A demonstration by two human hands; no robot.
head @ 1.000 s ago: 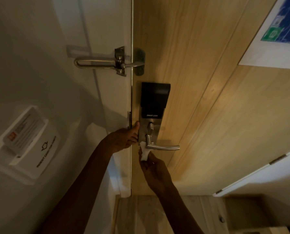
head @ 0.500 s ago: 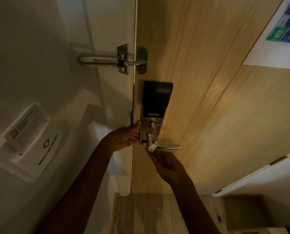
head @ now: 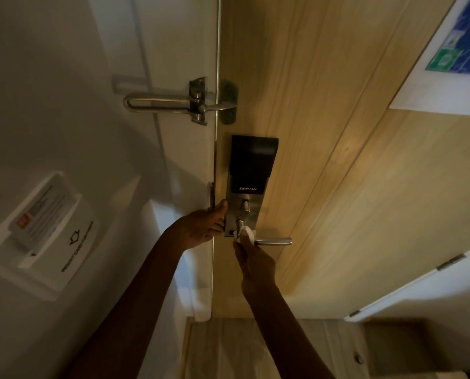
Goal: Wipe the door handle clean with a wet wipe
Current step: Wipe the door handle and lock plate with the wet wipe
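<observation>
The right hand (head: 255, 262) has slid its pinched wipe (head: 247, 233) back to the handle (head: 273, 241) root, apparently mid-scrub, left hand (head: 201, 228) fingers curled on the door (head: 324, 160) edge.

1. One head-worn wide-angle view looks forward and down along both forearms, close to the wooden door (head: 324, 132).
2. It faces the smart lock (head: 251, 170) near centre; the floor (head: 269, 348) fills the bottom edge.
</observation>
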